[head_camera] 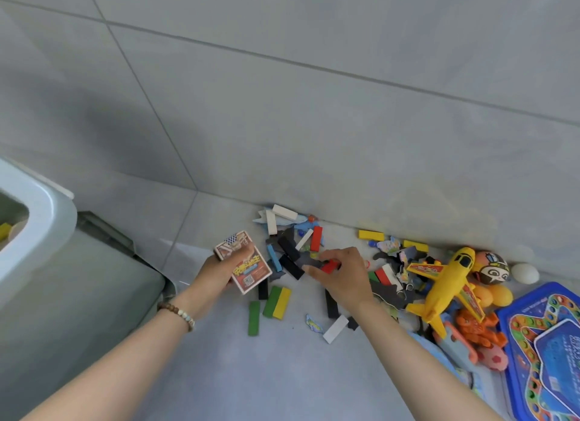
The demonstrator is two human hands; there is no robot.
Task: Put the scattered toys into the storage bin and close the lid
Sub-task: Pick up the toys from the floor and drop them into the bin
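My left hand (216,271) grips a red and orange card box (248,263), held just above the floor. My right hand (343,274) is down among the scattered blocks, its fingers pinching a red block (331,266). Several coloured wooden blocks lie around both hands: green ones (254,317), a green and yellow pair (277,302), black ones (292,267), a white one (335,329). The white rim of the storage bin (47,210) shows at the left edge, with a yellow piece inside. Its translucent lid (78,295) lies flat on the floor beside it.
A yellow toy plane (445,285) lies at the right, with a painted ball (491,268), a white egg (524,273), orange toys (477,326) and a blue game board (546,351) near it. Puzzle pieces are mixed among the blocks. The grey wall runs just behind the pile.
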